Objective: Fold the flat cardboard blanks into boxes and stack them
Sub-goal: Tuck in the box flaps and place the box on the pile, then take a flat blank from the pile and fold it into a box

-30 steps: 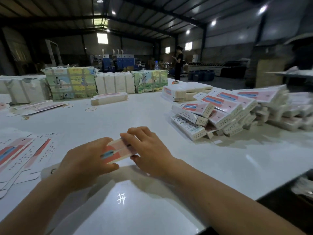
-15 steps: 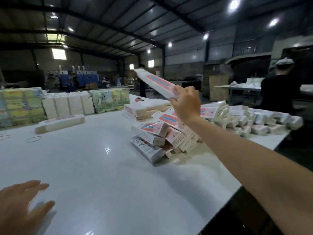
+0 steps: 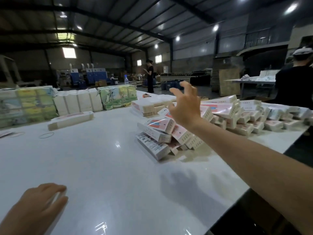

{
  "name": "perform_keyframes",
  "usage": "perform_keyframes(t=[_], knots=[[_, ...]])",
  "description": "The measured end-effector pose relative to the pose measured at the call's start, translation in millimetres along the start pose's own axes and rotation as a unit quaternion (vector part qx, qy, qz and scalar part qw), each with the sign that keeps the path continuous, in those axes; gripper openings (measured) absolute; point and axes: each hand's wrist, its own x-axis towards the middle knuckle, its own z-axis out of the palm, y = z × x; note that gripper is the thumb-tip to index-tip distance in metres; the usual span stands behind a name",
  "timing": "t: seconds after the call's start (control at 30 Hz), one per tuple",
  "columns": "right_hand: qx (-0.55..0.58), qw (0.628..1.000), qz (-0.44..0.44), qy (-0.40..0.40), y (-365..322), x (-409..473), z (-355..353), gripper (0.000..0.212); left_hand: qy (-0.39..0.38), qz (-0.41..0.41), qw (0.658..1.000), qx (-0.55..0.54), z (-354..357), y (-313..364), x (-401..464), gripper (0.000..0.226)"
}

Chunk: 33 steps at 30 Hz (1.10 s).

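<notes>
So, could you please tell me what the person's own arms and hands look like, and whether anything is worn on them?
Both are bare. The right hand and its forearm show no sleeve, glove, watch or ring as far as the frame reaches. The left hand at the lower left edge is likewise ungloved, with no sleeve or jewellery visible. No markings show on either.

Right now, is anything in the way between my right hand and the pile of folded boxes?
Nothing visible. The right hand hangs open in the air just above the pile of folded boxes, with only open air between them. The left hand is far off, low near the table's front edge.
</notes>
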Motion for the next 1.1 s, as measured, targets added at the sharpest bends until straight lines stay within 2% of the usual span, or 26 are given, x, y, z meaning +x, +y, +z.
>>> perform_keyframes(t=[0.07,0.1,0.17,0.23,0.37,0.43,0.5,0.57,0.63,0.7,0.8,0.83,0.9,1.1], knots=[[0.073,0.987,-0.114,-0.085,-41,-23,12,0.040,0.006,-0.033,0.999,-0.026,-19,31,-2,0.037],[0.113,0.969,-0.177,-0.130,-70,-42,21,0.037,0.013,-0.031,0.999,-0.033,-23,38,-4,0.032],[0.128,0.935,-0.248,-0.218,-118,-87,46,0.035,0.008,-0.014,0.999,-0.037,-30,45,-9,0.022],[0.103,0.924,-0.251,-0.269,-137,-121,70,0.035,0.023,-0.018,0.998,-0.052,-31,49,-15,0.016],[0.072,0.893,-0.231,-0.379,-142,-160,98,0.025,0.037,-0.011,0.997,-0.073,-34,54,-18,0.021],[0.077,0.894,-0.235,-0.373,-139,-162,103,0.026,0.010,-0.015,0.997,-0.076,-37,56,-16,0.024],[0.090,0.899,-0.226,-0.365,-137,-161,105,0.028,-0.012,-0.066,0.989,-0.134,-52,46,-9,0.017],[0.100,0.902,-0.222,-0.357,-135,-161,106,0.028,0.011,-0.134,0.971,-0.197,-79,18,4,0.015],[0.106,0.906,-0.222,-0.344,-137,-161,107,0.026,0.046,-0.215,0.965,-0.145,-112,-30,9,0.020],[0.117,0.911,-0.216,-0.332,-139,-161,106,0.022,0.038,-0.325,0.945,-0.022,-139,-84,0,0.041],[0.129,0.917,-0.197,-0.322,-144,-162,104,0.018,-0.047,-0.472,0.874,0.107,-155,-141,-26,0.094],[0.125,0.917,-0.192,-0.327,-145,-162,104,0.018,-0.061,-0.486,0.863,0.121,-155,-151,-30,0.105],[0.117,0.914,-0.183,-0.342,-145,-161,106,0.019,-0.059,-0.484,0.862,0.138,-154,-164,-27,0.115],[0.115,0.916,-0.160,-0.350,-145,-159,105,0.022,-0.053,-0.482,0.871,0.079,-164,-182,-9,0.084]])
